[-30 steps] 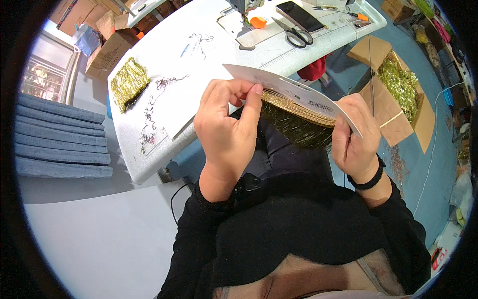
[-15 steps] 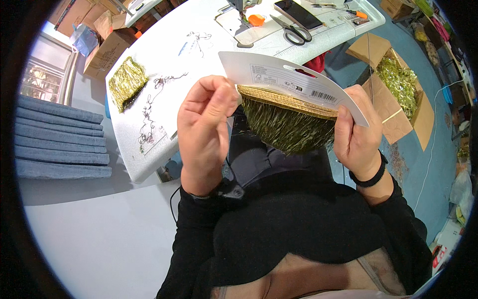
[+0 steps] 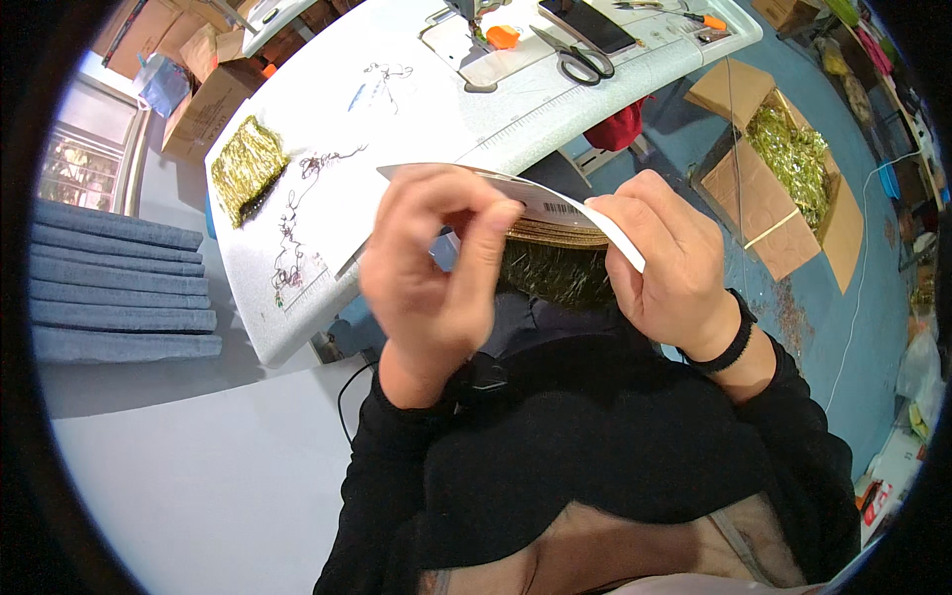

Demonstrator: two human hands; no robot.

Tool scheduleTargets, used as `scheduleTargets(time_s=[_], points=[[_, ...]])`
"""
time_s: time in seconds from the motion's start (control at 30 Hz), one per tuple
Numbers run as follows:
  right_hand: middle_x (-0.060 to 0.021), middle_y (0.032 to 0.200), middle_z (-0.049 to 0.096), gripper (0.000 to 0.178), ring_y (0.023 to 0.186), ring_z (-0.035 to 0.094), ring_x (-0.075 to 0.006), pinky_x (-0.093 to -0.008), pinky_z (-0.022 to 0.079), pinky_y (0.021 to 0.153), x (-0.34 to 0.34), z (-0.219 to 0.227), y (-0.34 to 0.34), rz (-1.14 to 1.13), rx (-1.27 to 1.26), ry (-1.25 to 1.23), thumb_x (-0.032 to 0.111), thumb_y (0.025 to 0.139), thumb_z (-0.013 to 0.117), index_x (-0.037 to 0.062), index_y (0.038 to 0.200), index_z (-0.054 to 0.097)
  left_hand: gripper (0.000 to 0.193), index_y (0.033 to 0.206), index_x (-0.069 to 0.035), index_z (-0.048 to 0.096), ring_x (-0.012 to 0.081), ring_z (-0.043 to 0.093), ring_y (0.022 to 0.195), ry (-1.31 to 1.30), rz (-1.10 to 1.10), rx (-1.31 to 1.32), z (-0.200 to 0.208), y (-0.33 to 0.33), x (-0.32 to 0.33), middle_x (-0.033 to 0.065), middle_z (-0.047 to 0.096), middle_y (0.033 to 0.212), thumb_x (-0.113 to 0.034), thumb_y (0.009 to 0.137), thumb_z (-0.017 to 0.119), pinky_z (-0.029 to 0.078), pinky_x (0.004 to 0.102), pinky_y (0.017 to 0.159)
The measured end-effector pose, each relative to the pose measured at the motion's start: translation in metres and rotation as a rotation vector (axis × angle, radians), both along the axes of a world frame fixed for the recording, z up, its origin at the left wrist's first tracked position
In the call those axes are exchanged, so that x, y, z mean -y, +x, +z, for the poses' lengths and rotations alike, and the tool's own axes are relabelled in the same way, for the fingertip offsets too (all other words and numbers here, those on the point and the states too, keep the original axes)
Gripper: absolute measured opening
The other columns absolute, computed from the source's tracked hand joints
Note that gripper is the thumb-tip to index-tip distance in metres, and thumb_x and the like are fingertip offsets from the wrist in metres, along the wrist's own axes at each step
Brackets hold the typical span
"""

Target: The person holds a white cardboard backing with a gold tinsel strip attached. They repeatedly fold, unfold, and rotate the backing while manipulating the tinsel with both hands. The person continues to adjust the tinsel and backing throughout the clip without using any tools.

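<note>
A white header card (image 3: 536,198) with a printed barcode is bowed between my hands, its far side bent over. Below it hangs dark green-gold tinsel fringe (image 3: 555,275), topped by a gold stitched band (image 3: 555,232). My right hand (image 3: 676,263) grips the card's right end between thumb and fingers. Beside the card's left part, my left hand (image 3: 436,268) is closed with thumb and forefinger together, slightly blurred. Whatever lies in that pinch, if anything, is too small to make out.
Across the white sewing table (image 3: 436,129) lie black scissors (image 3: 585,65), a phone (image 3: 587,24), loose dark threads (image 3: 290,243) and another folded tinsel piece (image 3: 248,169). A sewing machine (image 3: 466,10) stands at the back. An open carton (image 3: 769,223) on the floor holds more tinsel.
The card has tilted and bowed, so less of its printed face shows. My right hand has shifted left; my left hand has moved right and turned over the card's left part.
</note>
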State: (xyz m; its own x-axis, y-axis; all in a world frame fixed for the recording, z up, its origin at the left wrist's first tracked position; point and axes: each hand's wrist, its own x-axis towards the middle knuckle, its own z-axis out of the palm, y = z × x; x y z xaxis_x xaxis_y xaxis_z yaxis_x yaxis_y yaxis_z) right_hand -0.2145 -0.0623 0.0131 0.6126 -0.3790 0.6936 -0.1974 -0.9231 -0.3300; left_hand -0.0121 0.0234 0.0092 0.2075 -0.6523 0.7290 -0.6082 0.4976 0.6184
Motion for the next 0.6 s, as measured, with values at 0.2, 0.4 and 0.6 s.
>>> scheduleTargets(time_s=[0.2,0.4,0.6], points=[[-0.0148,0.091,0.059,0.032,0.073,0.063,-0.0322,-0.0377,0.052,0.064,0.005,-0.001,-0.002,-0.009,-0.025,0.039,-0.007,0.075,0.069,-0.0001,0.106,0.064,0.008,0.104,0.001,0.064,0.0143,0.064,0.089,-0.013,-0.172,-0.549,0.005,0.036,-0.005,0.0108,0.068,0.098,-0.007,0.103,0.062,0.052,0.0280,0.085],[-0.0118,0.088,0.052,0.029,0.075,0.061,-0.0310,-0.0401,0.050,0.063,-0.008,-0.011,0.017,0.030,-0.087,0.039,0.001,0.074,0.074,0.0042,0.096,0.056,0.009,0.103,0.001,0.065,0.0116,0.063,0.085,0.079,-0.074,-0.258,0.006,0.004,-0.003,0.0075,0.068,0.093,-0.006,0.099,0.068,0.050,0.0244,0.080],[-0.0136,0.090,0.053,0.021,0.077,0.062,-0.0350,-0.0427,0.051,0.065,-0.001,-0.019,0.015,0.001,-0.118,0.115,-0.002,0.081,0.068,0.0049,0.097,0.056,0.012,0.107,0.001,0.068,0.0149,0.069,0.086,-0.157,0.002,-0.371,0.020,0.039,-0.012,0.0116,0.072,0.095,-0.009,0.101,0.067,0.057,0.0259,0.079]])
